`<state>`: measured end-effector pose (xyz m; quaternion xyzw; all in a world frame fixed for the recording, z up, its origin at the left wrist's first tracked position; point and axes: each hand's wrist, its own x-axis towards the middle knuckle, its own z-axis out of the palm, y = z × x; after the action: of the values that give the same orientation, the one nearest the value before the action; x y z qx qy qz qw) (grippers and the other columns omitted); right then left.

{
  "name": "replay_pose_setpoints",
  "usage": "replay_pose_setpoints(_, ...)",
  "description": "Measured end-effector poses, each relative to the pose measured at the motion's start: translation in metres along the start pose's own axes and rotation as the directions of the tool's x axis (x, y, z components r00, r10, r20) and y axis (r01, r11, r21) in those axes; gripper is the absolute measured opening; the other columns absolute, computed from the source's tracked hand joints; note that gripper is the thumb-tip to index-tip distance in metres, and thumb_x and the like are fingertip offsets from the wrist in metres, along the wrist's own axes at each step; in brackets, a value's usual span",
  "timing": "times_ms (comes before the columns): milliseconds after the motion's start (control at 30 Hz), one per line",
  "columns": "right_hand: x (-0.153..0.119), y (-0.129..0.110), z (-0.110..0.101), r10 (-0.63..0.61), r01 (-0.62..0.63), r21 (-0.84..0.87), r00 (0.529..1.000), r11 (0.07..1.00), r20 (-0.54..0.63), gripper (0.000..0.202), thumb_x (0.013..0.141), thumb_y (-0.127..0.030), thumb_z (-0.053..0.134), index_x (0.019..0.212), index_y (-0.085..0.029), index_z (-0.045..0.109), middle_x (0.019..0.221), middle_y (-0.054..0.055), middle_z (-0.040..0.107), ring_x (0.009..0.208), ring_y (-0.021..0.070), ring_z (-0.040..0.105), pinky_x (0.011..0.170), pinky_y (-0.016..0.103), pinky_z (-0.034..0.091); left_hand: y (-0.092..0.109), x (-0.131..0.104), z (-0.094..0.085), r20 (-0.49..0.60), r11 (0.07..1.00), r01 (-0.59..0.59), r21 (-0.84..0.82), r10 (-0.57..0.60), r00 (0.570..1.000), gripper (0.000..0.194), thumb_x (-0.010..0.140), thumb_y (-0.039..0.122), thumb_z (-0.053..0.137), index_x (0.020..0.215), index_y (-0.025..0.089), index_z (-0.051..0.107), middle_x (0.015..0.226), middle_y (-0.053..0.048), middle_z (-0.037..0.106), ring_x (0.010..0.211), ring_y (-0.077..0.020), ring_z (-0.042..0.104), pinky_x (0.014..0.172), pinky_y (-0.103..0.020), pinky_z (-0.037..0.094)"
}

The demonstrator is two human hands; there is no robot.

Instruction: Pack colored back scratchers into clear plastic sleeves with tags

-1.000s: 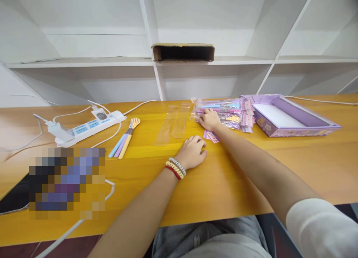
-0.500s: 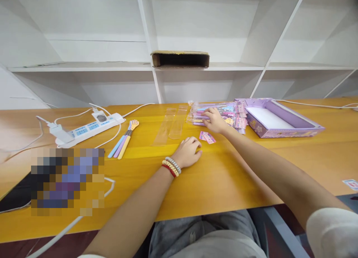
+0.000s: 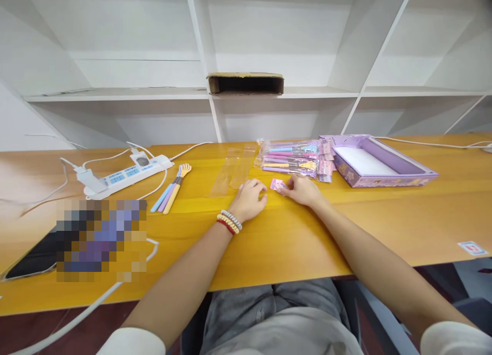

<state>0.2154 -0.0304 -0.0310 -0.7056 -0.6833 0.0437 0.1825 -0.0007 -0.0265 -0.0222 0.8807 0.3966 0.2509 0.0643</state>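
Two clear plastic sleeves [image 3: 242,170] lie flat on the table. Just in front of them my left hand [image 3: 249,200] rests on the wood, fingers loosely bent and apart, holding nothing. My right hand [image 3: 303,191] pinches the small pink cards [image 3: 275,183] at their right edge; its fingers partly cover them. Behind it lie several wrapped back scratchers [image 3: 292,157] in clear bags with pink header cards. Three unwrapped back scratchers [image 3: 169,191], with blue, purple and yellow handles, lie fanned together to the left.
A purple open box [image 3: 384,180] stands at the right. On the left are a white power strip [image 3: 128,178] with cables and a dark phone-like device [image 3: 36,257] beside a blurred patch. A cardboard box [image 3: 246,83] sits on the white shelf behind. A small sticker [image 3: 472,248] lies at the right edge.
My right hand has come off the wrapped back scratchers, moved toward me and taken hold of the pink cards. My left hand has shifted slightly left and away from me.
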Motion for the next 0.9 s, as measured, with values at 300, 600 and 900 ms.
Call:
replay_pose_setpoints(300, 0.004, 0.026, 0.001, -0.096, 0.041, 0.370, 0.987, 0.928, 0.130, 0.018, 0.066, -0.027, 0.064, 0.081, -0.017, 0.060, 0.071, 0.002, 0.067, 0.063, 0.0143, 0.058, 0.054, 0.023, 0.039, -0.038, 0.004, -0.024, -0.208, 0.923, 0.341, 0.180, -0.303, 0.930, 0.025, 0.074, 0.014, 0.045, 0.094, 0.020, 0.057, 0.105, -0.007, 0.059, 0.103, -0.0254, 0.049, 0.085, -0.042, 0.038)
replay_pose_setpoints(600, 0.000, 0.025, -0.004, -0.142, 0.134, 0.283, 0.990, 0.950, 0.010, 0.027, 0.068, -0.027, 0.062, 0.092, -0.017, 0.057, 0.072, 0.002, 0.064, 0.062, 0.0138, 0.055, 0.056, 0.023, 0.037, -0.050, 0.005, -0.024, -0.127, 0.901, 0.368, 0.230, -0.347, 0.929, 0.025, 0.078, 0.019, 0.043, 0.097, 0.021, 0.059, 0.103, -0.007, 0.063, 0.102, -0.0249, 0.052, 0.087, -0.043, 0.035)
replay_pose_setpoints(900, -0.002, 0.021, -0.007, -0.167, 0.158, 0.269, 0.986, 0.950, 0.008, 0.024, 0.070, -0.026, 0.059, 0.093, -0.018, 0.058, 0.070, 0.001, 0.064, 0.061, 0.0135, 0.054, 0.057, 0.024, 0.037, -0.043, 0.003, -0.022, -0.019, 0.898, 0.339, 0.279, -0.348, 0.937, 0.026, 0.075, 0.034, 0.052, 0.095, 0.027, 0.067, 0.117, -0.008, 0.057, 0.113, -0.0281, 0.044, 0.092, -0.047, 0.032)
